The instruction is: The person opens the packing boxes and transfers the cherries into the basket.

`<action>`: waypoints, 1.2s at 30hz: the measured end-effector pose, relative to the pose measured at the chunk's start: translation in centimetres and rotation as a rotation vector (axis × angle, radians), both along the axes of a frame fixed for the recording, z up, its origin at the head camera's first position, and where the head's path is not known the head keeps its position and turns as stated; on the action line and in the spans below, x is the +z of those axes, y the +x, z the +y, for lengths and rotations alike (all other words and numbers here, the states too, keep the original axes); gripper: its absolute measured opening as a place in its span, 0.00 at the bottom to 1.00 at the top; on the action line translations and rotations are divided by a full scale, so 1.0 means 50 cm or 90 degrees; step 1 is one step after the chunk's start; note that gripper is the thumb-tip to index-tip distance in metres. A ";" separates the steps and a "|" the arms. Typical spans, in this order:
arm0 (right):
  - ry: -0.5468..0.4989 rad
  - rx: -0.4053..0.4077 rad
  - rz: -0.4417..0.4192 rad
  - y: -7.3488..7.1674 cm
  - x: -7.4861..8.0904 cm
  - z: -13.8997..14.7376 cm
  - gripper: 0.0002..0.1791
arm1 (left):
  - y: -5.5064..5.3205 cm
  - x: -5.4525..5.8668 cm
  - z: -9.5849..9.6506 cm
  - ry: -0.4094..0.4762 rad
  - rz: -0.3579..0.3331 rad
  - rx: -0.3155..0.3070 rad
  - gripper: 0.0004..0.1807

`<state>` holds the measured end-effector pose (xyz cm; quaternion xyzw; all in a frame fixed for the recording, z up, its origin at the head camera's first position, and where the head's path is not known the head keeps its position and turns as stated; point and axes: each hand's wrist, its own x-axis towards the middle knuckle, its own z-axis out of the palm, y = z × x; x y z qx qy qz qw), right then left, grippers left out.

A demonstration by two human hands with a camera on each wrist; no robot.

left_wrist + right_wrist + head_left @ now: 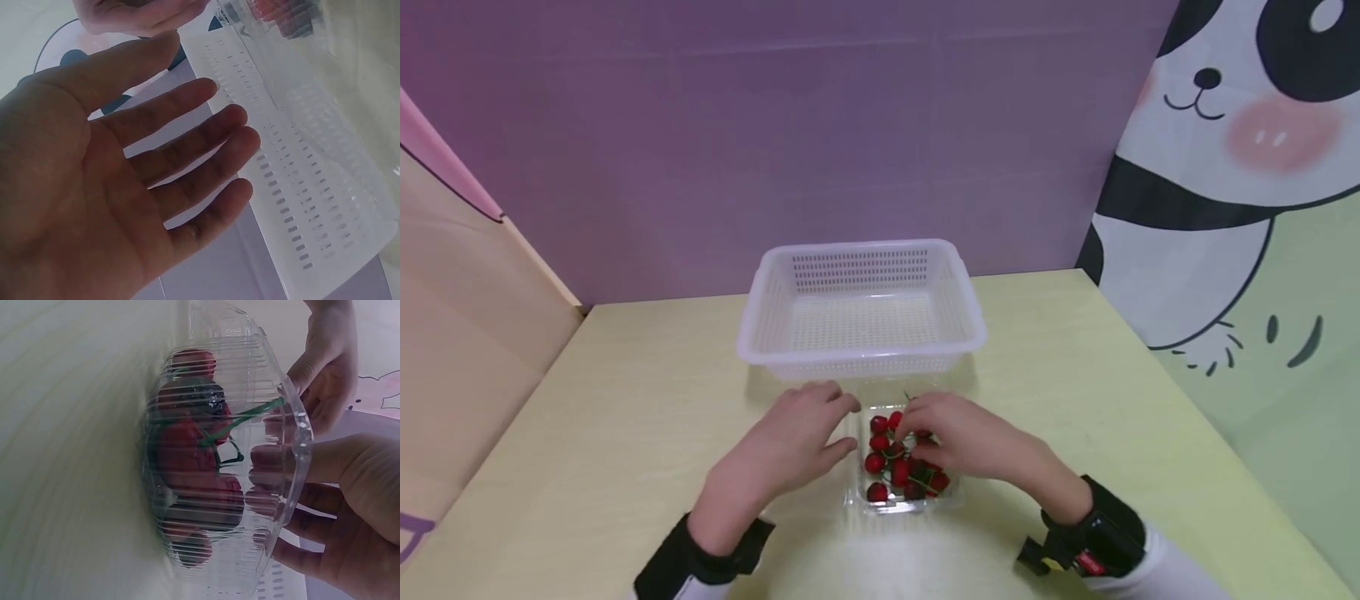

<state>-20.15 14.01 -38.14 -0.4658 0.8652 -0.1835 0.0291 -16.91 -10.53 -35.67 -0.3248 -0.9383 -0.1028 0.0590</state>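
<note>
Red cherries [900, 473] with green stems lie in a clear plastic box [904, 507] on the table. My right hand [951, 429] reaches over its right side, fingers inside. Seen through the clear wall in the right wrist view, the fingertips [265, 478] are spread close over the cherries [187, 456], near a green stem [250, 419]. My left hand [801, 433] hovers at the box's left edge, fingers apart and pointing toward it. In the left wrist view its palm [106, 175] shows, holding nothing.
Just behind the box stands a white perforated plastic basket [861, 354] with nothing visible inside. The pale wooden table [625, 433] extends to both sides. A purple backdrop [850, 125] rises at its far edge, with a panda-printed panel [1240, 242] on the right.
</note>
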 end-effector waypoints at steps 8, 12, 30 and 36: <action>0.032 -0.003 0.023 0.003 -0.003 -0.005 0.09 | 0.001 0.008 0.027 -0.036 -0.023 -0.055 0.12; 0.035 0.000 0.040 0.001 -0.010 -0.005 0.09 | 0.009 0.012 0.042 -0.035 -0.053 -0.105 0.08; 0.051 -0.005 0.054 -0.005 -0.034 -0.013 0.07 | 0.023 -0.012 0.073 -0.064 -0.066 -0.177 0.08; -0.008 0.006 0.064 -0.007 -0.036 -0.010 0.06 | 0.025 -0.020 0.074 -0.075 -0.051 -0.185 0.10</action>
